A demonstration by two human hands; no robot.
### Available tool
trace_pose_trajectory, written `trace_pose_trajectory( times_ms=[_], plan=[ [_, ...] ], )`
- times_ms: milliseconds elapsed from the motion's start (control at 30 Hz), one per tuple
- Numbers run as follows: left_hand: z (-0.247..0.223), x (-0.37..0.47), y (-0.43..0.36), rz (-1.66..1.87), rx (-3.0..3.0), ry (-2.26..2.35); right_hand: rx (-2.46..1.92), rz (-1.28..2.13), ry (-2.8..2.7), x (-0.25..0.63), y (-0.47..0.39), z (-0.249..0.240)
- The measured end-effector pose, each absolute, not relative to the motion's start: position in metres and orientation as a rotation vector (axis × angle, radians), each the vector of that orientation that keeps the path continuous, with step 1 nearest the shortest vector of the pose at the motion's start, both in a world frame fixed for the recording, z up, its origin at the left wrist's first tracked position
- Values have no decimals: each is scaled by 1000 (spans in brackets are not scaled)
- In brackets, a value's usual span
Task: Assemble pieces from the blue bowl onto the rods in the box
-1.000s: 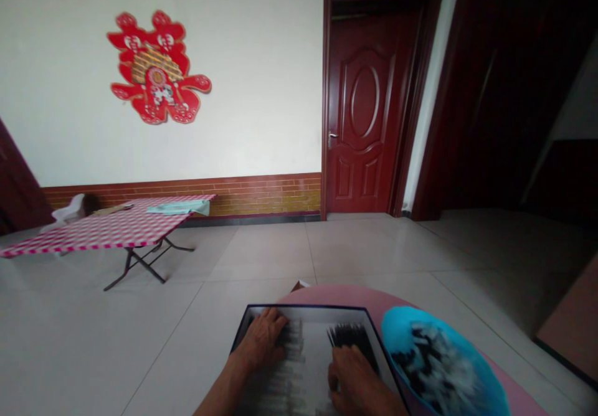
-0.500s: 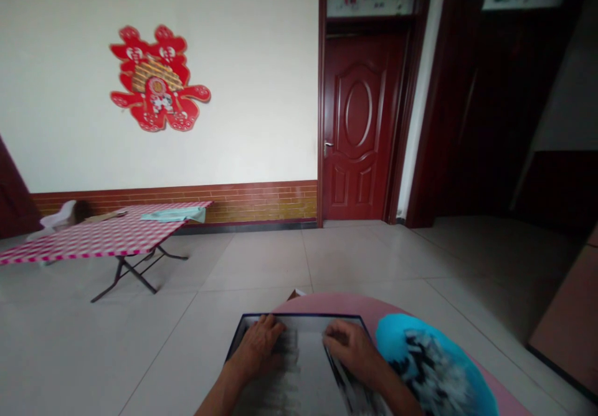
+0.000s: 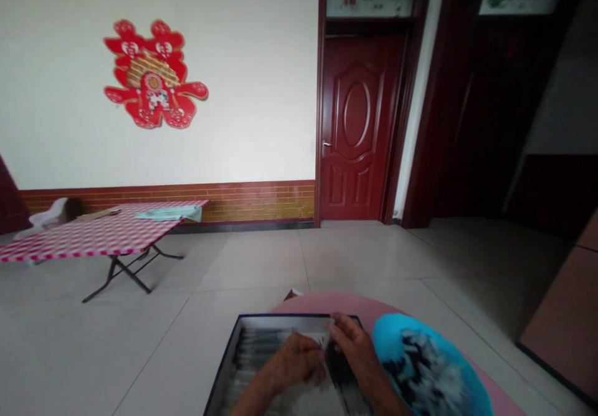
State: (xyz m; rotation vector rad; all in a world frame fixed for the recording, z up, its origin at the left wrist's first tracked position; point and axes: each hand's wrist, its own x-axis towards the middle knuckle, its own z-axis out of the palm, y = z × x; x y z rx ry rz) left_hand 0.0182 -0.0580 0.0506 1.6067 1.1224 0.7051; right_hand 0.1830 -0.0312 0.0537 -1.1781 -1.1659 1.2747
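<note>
In the head view, a shallow box (image 3: 225,357) with a dark blue rim and pale inside lies at the bottom centre. Slim dark pieces (image 3: 264,336), apparently in clear wrapping, fill its left part in a row; black pieces (image 3: 343,372) lie along its right. My right hand (image 3: 351,340) pinches a small, whitish, see-through piece (image 3: 327,335) over the far right of the box. Close beside it, my left hand (image 3: 296,361) has its fingers curled together at the lower end of that piece. What lies in the left fingertips is blurred.
The box rests on a round pink table (image 3: 322,304). To its right stands a bright blue bag or basin (image 3: 390,332) with black and clear-white bits (image 3: 432,366). A folding table with a checked cloth (image 3: 112,229) stands far left, before a closed red door (image 3: 357,123).
My left hand has moved right from the row of dark pieces to my right hand. My right hand has risen slightly, and the whitish piece now shows between them.
</note>
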Motion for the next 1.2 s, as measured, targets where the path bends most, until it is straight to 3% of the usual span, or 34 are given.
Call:
trace_pose_trajectory(
  times_ms=[233, 567, 1200],
  plan=[
    [48, 32, -53, 704, 1214, 1011, -1196, 1230, -1203, 191, -23, 35],
    [34, 26, -51, 713, 1155, 953, -1242, 1204, -1288, 186, -29, 41],
    [6, 17, -23, 1283, 1292, 1281, -1656, 315, -2279, 167, -23, 10]
  ],
)
